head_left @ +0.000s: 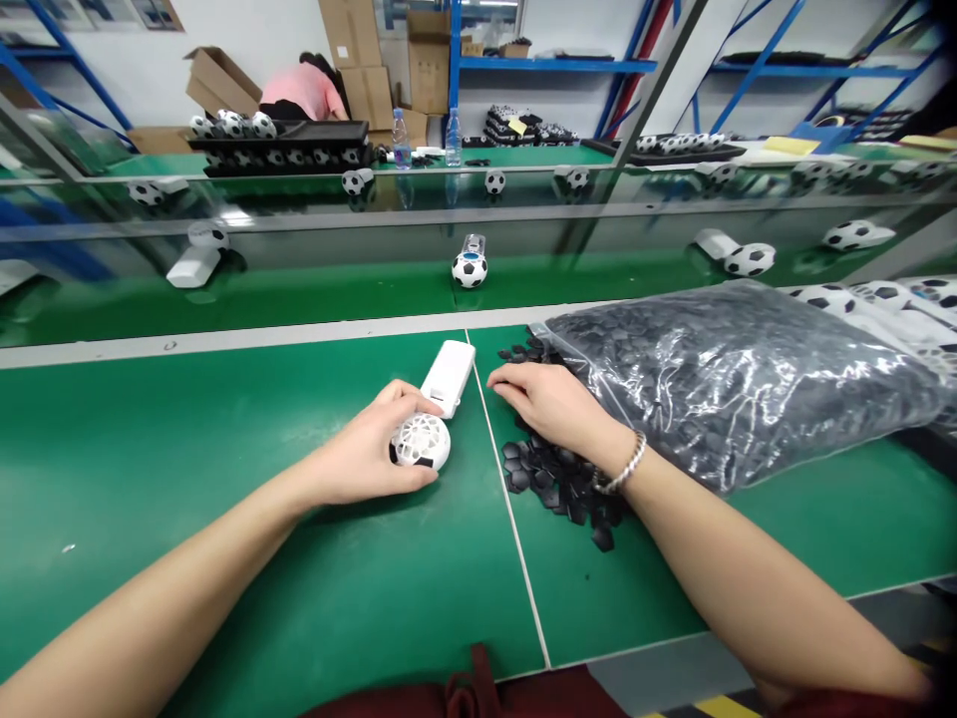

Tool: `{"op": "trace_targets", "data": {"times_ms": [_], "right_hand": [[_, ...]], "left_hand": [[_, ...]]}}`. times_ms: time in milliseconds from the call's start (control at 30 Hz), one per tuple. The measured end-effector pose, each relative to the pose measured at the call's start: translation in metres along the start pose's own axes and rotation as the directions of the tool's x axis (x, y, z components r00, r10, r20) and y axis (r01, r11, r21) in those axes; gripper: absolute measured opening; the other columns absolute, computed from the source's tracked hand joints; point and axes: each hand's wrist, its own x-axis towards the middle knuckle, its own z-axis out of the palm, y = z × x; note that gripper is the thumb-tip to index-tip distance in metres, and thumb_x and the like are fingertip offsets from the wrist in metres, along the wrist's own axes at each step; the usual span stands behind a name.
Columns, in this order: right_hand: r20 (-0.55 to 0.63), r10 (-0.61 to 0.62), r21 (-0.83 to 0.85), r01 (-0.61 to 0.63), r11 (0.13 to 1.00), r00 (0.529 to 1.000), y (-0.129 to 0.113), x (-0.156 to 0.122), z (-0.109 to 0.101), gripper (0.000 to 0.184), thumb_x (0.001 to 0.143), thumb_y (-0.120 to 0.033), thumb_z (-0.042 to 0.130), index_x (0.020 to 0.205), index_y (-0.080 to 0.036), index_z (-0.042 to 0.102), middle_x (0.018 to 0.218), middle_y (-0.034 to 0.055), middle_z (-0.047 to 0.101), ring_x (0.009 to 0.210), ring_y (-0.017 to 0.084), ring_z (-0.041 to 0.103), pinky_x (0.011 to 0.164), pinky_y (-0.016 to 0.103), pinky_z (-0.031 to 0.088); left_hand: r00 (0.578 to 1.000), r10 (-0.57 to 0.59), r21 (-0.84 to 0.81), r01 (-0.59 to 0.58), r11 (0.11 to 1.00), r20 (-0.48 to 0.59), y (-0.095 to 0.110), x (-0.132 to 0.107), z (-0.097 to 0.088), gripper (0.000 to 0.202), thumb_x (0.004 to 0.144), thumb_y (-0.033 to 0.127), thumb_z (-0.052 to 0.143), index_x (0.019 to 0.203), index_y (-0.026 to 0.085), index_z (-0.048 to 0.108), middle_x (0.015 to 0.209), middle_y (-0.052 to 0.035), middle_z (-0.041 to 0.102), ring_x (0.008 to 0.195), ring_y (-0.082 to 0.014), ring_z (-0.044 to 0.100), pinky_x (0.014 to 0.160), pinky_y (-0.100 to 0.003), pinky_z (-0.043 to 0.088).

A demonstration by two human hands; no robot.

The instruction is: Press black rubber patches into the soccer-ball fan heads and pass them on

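Observation:
My left hand [381, 449] is closed round the ball-shaped head of a small white handheld fan [423, 441], thumb and fingers on opposite sides. The head has a pierced white grille and black patches. Its flat white handle [450, 374] points away from me on the green table. My right hand [549, 399] is above a pile of small black pentagon pieces [557, 479], its thumb and fingertips pinched together. Whether a piece is between those fingertips I cannot make out. A large clear bag [748, 379] full of black pieces lies just right of that hand.
Beyond the table's pale edge runs a green conveyor [336, 289] carrying several football-patterned units, one [470, 269] straight ahead. More football-patterned parts [882, 299] lie behind the bag. Across the line, a person in pink [303, 95] bends near stacked black trays [284, 150] and cardboard boxes.

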Motion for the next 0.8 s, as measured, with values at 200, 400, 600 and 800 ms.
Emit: {"op": "trace_targets", "data": {"times_ms": [200, 400, 600, 800], "right_hand": [[0.003, -0.029, 0.603, 0.021, 0.798, 1.0, -0.016, -0.008, -0.001, 0.018, 0.081, -0.028, 0.052, 0.087, -0.017, 0.065, 0.084, 0.002, 0.066, 0.073, 0.012, 0.059, 0.067, 0.024, 0.047], [-0.02, -0.149, 0.623, 0.129, 0.771, 0.989, -0.027, -0.012, 0.007, 0.02, 0.079, -0.018, 0.054, 0.099, -0.018, 0.06, 0.081, 0.0002, 0.065, 0.07, 0.01, 0.059, 0.069, 0.024, 0.048], [-0.038, -0.372, 0.487, 0.342, 0.804, 0.928, -0.033, -0.013, 0.01, 0.008, 0.079, -0.016, 0.058, 0.082, -0.016, 0.065, 0.081, 0.0021, 0.065, 0.079, 0.012, 0.057, 0.076, 0.025, 0.045], [-0.071, -0.415, 0.418, 0.404, 0.813, 0.907, -0.035, -0.01, 0.017, 0.006, 0.078, -0.018, 0.059, 0.081, -0.018, 0.065, 0.079, 0.0012, 0.066, 0.079, 0.012, 0.055, 0.077, 0.026, 0.043]], "left_hand": [[0.996, 0.049, -0.055, -0.045, 0.997, 0.078, -0.003, -0.002, -0.005, 0.048, 0.068, 0.02, 0.058, 0.114, 0.026, 0.046, 0.114, -0.0026, 0.043, 0.101, -0.0204, 0.048, 0.085, -0.032, 0.042], [0.999, -0.04, -0.029, 0.039, 0.999, -0.032, -0.006, 0.001, 0.003, 0.05, 0.064, 0.037, 0.067, 0.108, 0.023, 0.048, 0.105, -0.0038, 0.047, 0.097, -0.0224, 0.049, 0.085, -0.037, 0.041], [1.0, 0.004, -0.054, -0.003, 0.999, 0.005, -0.005, 0.0, 0.001, 0.042, 0.066, 0.027, 0.062, 0.106, 0.023, 0.049, 0.107, -0.0031, 0.047, 0.097, -0.021, 0.049, 0.084, -0.034, 0.042], [1.0, 0.015, -0.059, -0.016, 0.998, -0.017, -0.003, 0.0, 0.005, 0.042, 0.066, 0.026, 0.061, 0.106, 0.024, 0.049, 0.106, -0.0032, 0.046, 0.098, -0.022, 0.048, 0.085, -0.036, 0.041]]}}
